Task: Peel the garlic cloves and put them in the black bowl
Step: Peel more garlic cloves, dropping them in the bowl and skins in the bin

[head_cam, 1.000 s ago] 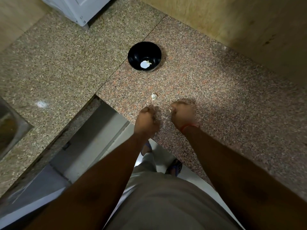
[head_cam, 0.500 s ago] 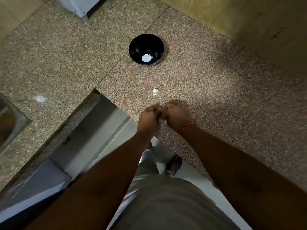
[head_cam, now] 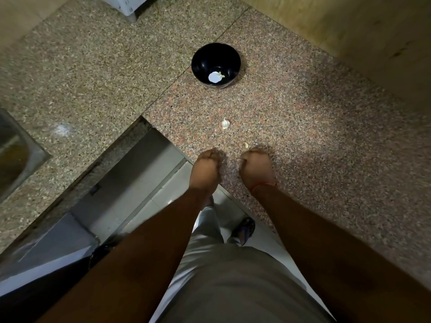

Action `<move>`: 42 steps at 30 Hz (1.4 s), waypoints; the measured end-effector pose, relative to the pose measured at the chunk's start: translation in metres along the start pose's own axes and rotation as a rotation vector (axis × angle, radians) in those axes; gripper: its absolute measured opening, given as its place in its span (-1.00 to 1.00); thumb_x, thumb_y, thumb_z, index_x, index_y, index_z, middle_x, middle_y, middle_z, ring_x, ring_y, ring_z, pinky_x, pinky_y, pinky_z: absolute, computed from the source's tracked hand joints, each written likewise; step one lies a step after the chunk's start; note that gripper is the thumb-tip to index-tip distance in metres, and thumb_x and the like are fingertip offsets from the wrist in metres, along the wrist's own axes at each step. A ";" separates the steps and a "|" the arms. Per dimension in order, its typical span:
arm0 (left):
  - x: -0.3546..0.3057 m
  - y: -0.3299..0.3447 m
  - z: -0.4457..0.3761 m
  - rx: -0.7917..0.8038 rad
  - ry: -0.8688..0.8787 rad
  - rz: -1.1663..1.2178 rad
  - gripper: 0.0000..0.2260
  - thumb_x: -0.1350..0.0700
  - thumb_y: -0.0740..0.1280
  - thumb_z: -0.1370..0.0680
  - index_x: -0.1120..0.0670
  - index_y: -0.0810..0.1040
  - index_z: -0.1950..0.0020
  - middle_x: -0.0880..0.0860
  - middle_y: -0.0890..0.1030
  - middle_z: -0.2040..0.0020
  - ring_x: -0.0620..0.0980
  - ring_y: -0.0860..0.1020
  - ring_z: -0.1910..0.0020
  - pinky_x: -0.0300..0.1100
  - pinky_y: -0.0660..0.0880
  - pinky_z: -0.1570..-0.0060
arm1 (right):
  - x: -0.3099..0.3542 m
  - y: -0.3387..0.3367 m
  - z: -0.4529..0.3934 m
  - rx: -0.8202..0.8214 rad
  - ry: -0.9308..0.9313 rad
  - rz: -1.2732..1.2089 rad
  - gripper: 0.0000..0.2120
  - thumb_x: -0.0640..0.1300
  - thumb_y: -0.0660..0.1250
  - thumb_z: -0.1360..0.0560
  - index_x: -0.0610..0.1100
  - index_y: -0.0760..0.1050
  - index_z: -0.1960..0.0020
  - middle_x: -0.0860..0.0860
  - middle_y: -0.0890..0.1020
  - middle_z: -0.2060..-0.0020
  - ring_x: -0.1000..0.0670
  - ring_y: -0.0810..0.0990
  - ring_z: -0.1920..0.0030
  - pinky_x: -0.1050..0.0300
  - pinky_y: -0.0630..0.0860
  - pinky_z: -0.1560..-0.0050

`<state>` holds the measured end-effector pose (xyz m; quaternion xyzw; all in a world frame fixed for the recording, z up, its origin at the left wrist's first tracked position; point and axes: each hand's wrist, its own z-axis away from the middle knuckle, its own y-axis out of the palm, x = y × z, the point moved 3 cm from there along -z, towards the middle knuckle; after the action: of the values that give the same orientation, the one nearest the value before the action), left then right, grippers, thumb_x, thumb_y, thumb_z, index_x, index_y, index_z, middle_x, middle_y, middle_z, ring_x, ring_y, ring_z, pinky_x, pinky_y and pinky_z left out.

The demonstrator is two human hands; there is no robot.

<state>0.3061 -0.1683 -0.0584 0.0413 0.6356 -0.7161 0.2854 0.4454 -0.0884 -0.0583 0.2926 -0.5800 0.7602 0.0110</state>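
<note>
Granite counter (head_cam: 303, 141): left hand (head_cam: 206, 167), right hand (head_cam: 257, 167) curled (contents hidden).

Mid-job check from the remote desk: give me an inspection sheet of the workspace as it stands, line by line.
Surface: speckled pinkish granite counter, joined to a greyer slab on the left.
Job's things: round black bowl far from the person, holding a pale peeled garlic piece; one unpeeled white garlic clove lying loose between bowl and hands.
Clutter: small pale skin scrap just beyond the right hand.
Hands: left hand and right hand both curled, apart, near the counter edge; what they hold is hidden.
Cables: nothing seen.
Surroundings: steel sink at far left, white appliance corner at top, tiled floor below.
</note>
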 end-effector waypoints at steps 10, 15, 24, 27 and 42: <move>0.009 -0.009 0.012 -0.076 -0.132 0.072 -0.73 0.35 0.32 -0.50 0.15 0.65 -0.15 0.13 0.61 -0.11 0.09 0.57 0.00 -0.14 0.48 0.00 | 0.039 0.005 0.002 0.119 -0.112 0.057 -0.83 -0.27 0.33 -0.46 -0.24 0.66 0.00 -0.12 0.58 -0.07 -0.14 0.60 0.01 -0.01 0.61 -0.08; 0.015 -0.009 0.014 -0.090 -0.175 0.104 -0.74 0.32 0.30 -0.52 0.18 0.66 -0.15 0.16 0.62 -0.11 0.14 0.58 -0.04 -0.08 0.51 -0.04 | 0.034 0.009 0.010 0.118 -0.238 -0.040 -0.72 -0.38 0.28 -0.40 -0.23 0.73 0.04 -0.16 0.68 0.07 -0.16 0.64 0.09 0.06 0.59 -0.01; 0.028 -0.013 0.018 -0.175 -0.217 0.185 -0.76 0.36 0.29 -0.54 0.21 0.69 -0.11 0.18 0.64 -0.10 0.17 0.60 -0.03 -0.12 0.48 -0.08 | 0.037 0.003 0.009 0.159 -0.204 -0.040 -0.56 -0.13 0.32 -0.41 -0.29 0.64 -0.22 -0.15 0.61 -0.13 -0.11 0.59 -0.09 0.04 0.58 -0.18; 0.026 -0.015 0.017 -0.179 -0.202 0.190 -0.75 0.39 0.29 -0.51 0.23 0.69 -0.08 0.20 0.64 -0.08 0.18 0.61 -0.01 -0.15 0.46 -0.04 | 0.041 0.012 0.007 0.224 -0.280 0.019 -0.70 -0.13 0.43 -0.46 -0.27 0.65 -0.13 -0.09 0.56 -0.11 -0.09 0.58 -0.05 0.06 0.56 -0.14; 0.028 0.007 0.039 -0.208 -0.292 0.293 -0.83 0.32 0.38 -0.54 0.15 0.71 -0.06 0.10 0.68 -0.06 0.08 0.63 -0.02 -0.22 0.49 -0.08 | 0.051 0.028 0.039 0.174 -0.298 0.144 -0.78 -0.31 0.29 -0.45 -0.20 0.70 0.07 -0.13 0.64 0.10 -0.18 0.62 0.07 0.05 0.57 0.00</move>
<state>0.2978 -0.2149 -0.0693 -0.0006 0.6454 -0.5959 0.4778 0.4105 -0.1490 -0.0538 0.3596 -0.5268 0.7544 -0.1551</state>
